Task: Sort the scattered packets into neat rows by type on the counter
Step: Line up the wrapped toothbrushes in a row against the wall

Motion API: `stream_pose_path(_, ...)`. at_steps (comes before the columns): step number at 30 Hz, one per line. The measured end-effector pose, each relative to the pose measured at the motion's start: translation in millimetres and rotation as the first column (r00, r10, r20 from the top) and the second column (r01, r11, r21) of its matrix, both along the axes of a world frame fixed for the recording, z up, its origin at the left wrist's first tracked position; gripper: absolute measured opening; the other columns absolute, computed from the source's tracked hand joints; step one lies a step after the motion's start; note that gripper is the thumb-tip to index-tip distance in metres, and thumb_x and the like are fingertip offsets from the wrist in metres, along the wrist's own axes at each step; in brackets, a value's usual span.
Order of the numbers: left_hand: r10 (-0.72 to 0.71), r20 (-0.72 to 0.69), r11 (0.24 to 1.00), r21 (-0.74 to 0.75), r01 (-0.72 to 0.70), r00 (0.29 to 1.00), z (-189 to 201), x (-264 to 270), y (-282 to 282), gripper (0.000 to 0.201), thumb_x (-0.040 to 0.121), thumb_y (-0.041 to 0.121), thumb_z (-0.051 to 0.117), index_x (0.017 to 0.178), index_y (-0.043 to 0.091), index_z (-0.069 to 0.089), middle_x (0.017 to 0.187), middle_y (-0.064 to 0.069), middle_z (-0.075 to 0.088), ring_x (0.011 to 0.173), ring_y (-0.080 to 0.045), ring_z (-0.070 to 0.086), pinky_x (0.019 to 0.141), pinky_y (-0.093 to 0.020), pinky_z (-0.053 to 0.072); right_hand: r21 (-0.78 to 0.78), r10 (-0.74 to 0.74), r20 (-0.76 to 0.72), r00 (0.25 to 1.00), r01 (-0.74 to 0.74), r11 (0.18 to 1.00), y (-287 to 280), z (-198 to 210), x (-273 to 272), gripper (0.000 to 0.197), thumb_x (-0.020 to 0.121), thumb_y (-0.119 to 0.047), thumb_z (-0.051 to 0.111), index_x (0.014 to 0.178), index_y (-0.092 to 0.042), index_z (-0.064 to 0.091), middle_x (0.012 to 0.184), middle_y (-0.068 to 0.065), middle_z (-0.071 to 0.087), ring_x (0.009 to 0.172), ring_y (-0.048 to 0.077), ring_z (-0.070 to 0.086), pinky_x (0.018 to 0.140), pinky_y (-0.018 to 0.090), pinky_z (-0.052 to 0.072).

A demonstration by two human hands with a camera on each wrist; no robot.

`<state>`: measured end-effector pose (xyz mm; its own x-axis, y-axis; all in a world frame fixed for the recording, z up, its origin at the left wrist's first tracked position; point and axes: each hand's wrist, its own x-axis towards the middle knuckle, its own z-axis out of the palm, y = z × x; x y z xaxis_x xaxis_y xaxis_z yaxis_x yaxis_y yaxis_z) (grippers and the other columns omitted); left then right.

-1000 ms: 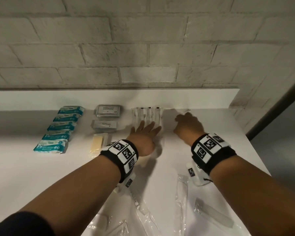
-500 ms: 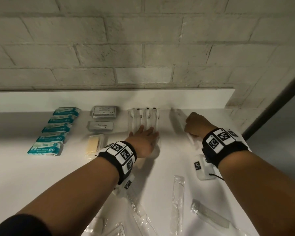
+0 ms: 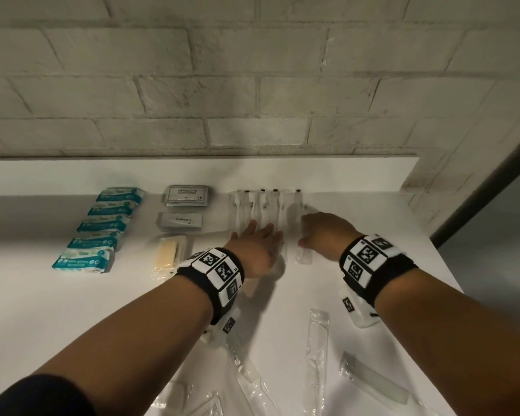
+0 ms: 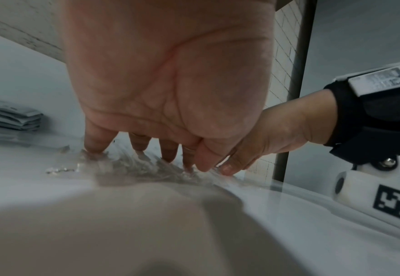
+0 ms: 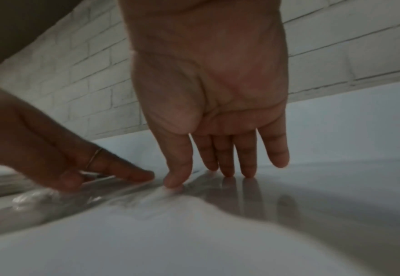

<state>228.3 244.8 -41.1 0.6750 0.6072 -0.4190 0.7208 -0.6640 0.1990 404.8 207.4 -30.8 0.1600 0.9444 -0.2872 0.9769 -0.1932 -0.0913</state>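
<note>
A: Looking down from the head view, what lies on the worktop (image 3: 357, 223)?

B: Against the back edge, a column of teal wipe packets (image 3: 102, 226), then a shampoo sachet (image 3: 186, 196), a toothpaste sachet (image 3: 180, 221) and a yellow soap bar (image 3: 167, 256) in its wrapper. Right of those is a row of clear toothbrush packets (image 3: 264, 210). The left hand (image 3: 257, 246) lies flat on their near ends, fingers straight. The right hand (image 3: 327, 235) is just beside it, pressing down on the rightmost clear packet (image 3: 303, 256). More clear packets (image 3: 317, 352) lie scattered near the bottom edge, one holding a comb (image 3: 373, 378).

A: And the left wrist view?

B: The left hand (image 4: 166, 78) has its fingers extended, tips pressing crinkled clear film (image 4: 133, 166). The right hand (image 4: 272, 134) touches the same film beside it.

A: The right wrist view?

B: The right hand (image 5: 210, 89) shows straight fingers, held together, thumb and fingertips down on the clear film (image 5: 133, 194). The left hand (image 5: 52, 142) presses flat beside it, a thin ring (image 5: 92, 157) on one finger. Neither hand grips anything.
</note>
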Motion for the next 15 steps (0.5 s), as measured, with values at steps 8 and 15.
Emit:
stream_pose_path(8, 0.017, 0.01, 0.999, 0.033, -0.017, 1.0, -5.0, 3.5, -2.7, 0.065, 0.097, 0.044, 0.037, 0.153, 0.031, 0.005, 0.163, 0.001, -0.001, 0.148, -0.035, -0.008, 0.113, -0.065, 0.01, -0.086, 0.125, -0.049, 0.991, -0.129, 0.988, 12.0, 5.0, -9.3, 0.051, 0.092, -0.022, 0.055, 0.139, -0.009, 0.039, 0.142, 0.011, 0.045, 0.122, 0.03, 0.052, 0.1, 0.041, 0.043)
stream_pose_path(15, 0.041, 0.008, 0.997, 0.071, -0.041, 0.999, -8.6, 7.2, 0.0, 0.067, 0.096, 0.047, 0.04, 0.152, 0.033, 0.007, 0.162, 0.003, 0.001, 0.148, -0.034, -0.004, 0.113, -0.064, 0.013, -0.149, 0.135, -0.022, 0.991, -0.137, 0.979, 10.1, 6.4, -11.5, 0.057, 0.101, -0.018, 0.038, 0.151, -0.005, 0.015, 0.158, 0.018, 0.012, 0.142, 0.033, 0.026, 0.113, 0.041, 0.03)
